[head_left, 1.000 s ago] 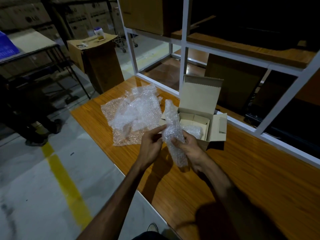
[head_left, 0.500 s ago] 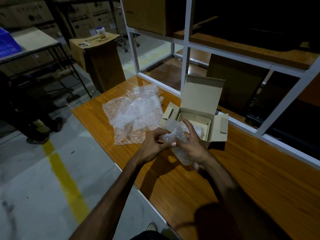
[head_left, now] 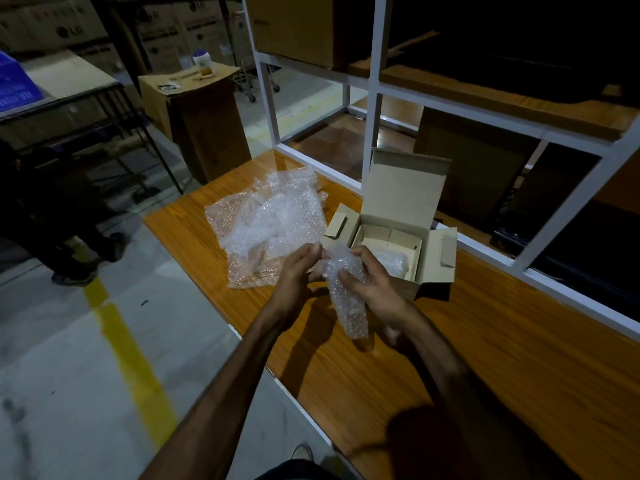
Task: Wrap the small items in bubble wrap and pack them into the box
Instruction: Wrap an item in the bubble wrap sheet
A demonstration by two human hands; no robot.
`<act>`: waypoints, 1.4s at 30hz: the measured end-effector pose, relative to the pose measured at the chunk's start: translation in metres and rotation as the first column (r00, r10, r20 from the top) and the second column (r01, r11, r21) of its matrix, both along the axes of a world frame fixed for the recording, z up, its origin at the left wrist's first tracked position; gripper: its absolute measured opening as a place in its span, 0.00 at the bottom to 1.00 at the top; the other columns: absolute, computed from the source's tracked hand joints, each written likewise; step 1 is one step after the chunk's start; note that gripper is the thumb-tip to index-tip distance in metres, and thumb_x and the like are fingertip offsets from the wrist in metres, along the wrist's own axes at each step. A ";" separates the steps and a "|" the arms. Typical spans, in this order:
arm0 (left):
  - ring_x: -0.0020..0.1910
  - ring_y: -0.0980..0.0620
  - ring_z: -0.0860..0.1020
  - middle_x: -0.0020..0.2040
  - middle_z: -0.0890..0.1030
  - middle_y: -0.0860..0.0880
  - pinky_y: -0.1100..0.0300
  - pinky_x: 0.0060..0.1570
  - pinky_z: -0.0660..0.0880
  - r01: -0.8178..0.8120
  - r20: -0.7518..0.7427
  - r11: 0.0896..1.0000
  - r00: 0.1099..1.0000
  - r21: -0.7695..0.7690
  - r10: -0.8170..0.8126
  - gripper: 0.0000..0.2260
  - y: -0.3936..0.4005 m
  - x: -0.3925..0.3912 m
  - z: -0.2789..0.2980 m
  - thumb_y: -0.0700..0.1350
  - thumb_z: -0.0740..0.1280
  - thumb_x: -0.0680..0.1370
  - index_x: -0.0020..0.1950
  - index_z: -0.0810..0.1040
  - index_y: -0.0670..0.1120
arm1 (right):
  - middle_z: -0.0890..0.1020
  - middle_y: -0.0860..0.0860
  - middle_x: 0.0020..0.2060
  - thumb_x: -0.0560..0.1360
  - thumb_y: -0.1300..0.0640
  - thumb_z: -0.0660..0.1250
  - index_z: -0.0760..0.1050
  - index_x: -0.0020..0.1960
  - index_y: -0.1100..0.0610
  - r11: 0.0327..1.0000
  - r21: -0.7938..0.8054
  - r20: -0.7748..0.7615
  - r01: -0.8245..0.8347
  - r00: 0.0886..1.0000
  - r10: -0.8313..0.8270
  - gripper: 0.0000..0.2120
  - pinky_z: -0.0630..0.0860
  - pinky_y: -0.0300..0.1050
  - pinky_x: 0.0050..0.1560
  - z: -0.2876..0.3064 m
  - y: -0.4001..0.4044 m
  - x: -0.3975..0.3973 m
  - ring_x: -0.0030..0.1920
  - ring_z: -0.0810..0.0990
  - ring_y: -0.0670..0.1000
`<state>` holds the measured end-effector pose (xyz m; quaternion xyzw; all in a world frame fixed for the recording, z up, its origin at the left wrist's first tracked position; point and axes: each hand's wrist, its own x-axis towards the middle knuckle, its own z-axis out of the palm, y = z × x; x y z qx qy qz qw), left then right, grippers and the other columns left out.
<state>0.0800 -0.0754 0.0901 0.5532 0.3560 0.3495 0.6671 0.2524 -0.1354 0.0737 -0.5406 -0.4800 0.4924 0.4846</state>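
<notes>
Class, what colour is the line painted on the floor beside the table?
Yellow. The floor line shows best in the head view.

glossy wood table [head_left: 485, 341]; matt cardboard box [head_left: 405, 192]

Two hands, the left hand [head_left: 299, 268] and the right hand [head_left: 372, 284], work at one wooden table [head_left: 485, 358]. One open cardboard box [head_left: 398, 233] stands there, one bubble-wrapped bundle [head_left: 344, 289] is held, a second wrapped bundle [head_left: 394, 263] lies inside the box, and one pile of loose bubble wrap [head_left: 273, 220] lies beside it.
</notes>
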 end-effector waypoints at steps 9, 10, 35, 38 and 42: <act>0.58 0.39 0.83 0.62 0.82 0.38 0.42 0.58 0.82 -0.003 -0.124 0.963 0.992 -0.268 -0.032 0.15 0.013 0.001 0.009 0.44 0.74 0.79 0.63 0.79 0.41 | 0.77 0.45 0.64 0.80 0.47 0.73 0.67 0.67 0.40 0.994 0.079 0.227 -0.074 0.972 0.054 0.21 0.84 0.41 0.49 0.001 -0.004 0.001 0.58 0.82 0.42; 0.57 0.39 0.83 0.61 0.82 0.37 0.41 0.59 0.81 -0.020 -0.116 0.955 0.993 -0.297 -0.015 0.14 0.015 -0.001 0.009 0.41 0.73 0.79 0.63 0.79 0.40 | 0.75 0.45 0.65 0.80 0.49 0.74 0.65 0.69 0.41 0.994 0.086 0.225 -0.074 0.973 0.052 0.24 0.83 0.38 0.47 0.002 -0.004 0.001 0.57 0.81 0.40; 0.59 0.44 0.82 0.59 0.85 0.43 0.47 0.54 0.80 -0.104 0.130 0.933 0.979 -0.344 0.157 0.19 -0.017 -0.003 -0.014 0.54 0.68 0.80 0.65 0.81 0.43 | 0.79 0.40 0.60 0.73 0.46 0.80 0.76 0.60 0.43 0.988 0.127 0.168 0.093 0.979 -0.114 0.20 0.86 0.46 0.45 0.004 0.001 0.000 0.56 0.84 0.47; 0.65 0.43 0.81 0.67 0.81 0.43 0.44 0.61 0.80 -0.019 0.108 0.982 0.993 -0.186 0.040 0.23 -0.026 -0.006 -0.020 0.47 0.72 0.78 0.72 0.77 0.46 | 0.82 0.44 0.59 0.71 0.42 0.80 0.78 0.60 0.49 0.969 0.157 0.168 0.193 0.961 -0.219 0.22 0.86 0.45 0.46 0.003 0.004 0.005 0.55 0.85 0.47; 0.61 0.52 0.83 0.68 0.79 0.47 0.49 0.55 0.84 0.008 -0.080 0.999 0.997 -0.038 -0.011 0.36 -0.035 -0.001 -0.017 0.35 0.79 0.73 0.77 0.72 0.53 | 0.86 0.48 0.50 0.74 0.47 0.80 0.82 0.56 0.55 0.936 0.104 0.079 0.336 0.935 -0.345 0.17 0.85 0.44 0.42 0.008 0.009 0.009 0.48 0.87 0.46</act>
